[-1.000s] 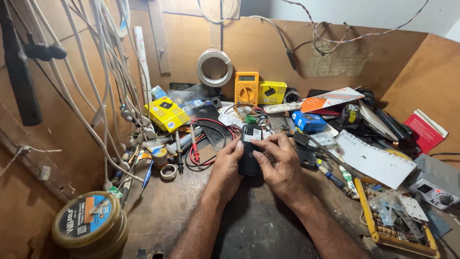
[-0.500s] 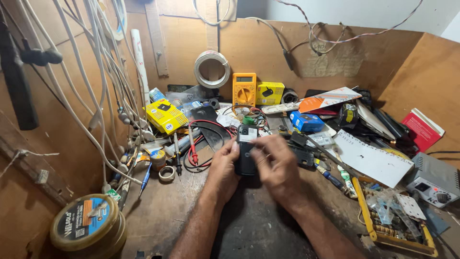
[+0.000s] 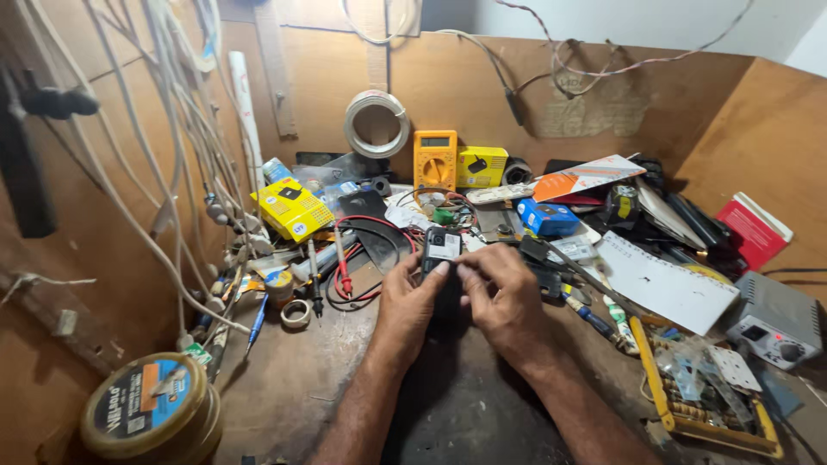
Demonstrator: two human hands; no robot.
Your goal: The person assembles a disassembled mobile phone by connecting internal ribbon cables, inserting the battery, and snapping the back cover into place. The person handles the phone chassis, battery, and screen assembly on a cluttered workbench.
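Both my hands meet over a small black device (image 3: 441, 248) with a white label on its back, held just above the dark mat (image 3: 469, 405) at the bench's middle. My left hand (image 3: 407, 301) grips its left side and lower end. My right hand (image 3: 500, 291) holds the right side, its fingertips pressing on the label's edge. Most of the device's lower body is hidden under my fingers. Red and black probe leads (image 3: 345, 267) lie just left of my left hand.
Cluttered wooden bench: an orange multimeter (image 3: 435, 159) and yellow boxes (image 3: 291, 209) at the back, a blue box (image 3: 548, 217), white papers (image 3: 663, 284), a grey power unit (image 3: 774, 320) at right, a round tin (image 3: 151, 412) front left, a tape roll (image 3: 295, 313), hanging white cables (image 3: 172, 129) at left.
My hands have stayed together on the device with only small finger shifts; the view has tilted slightly.
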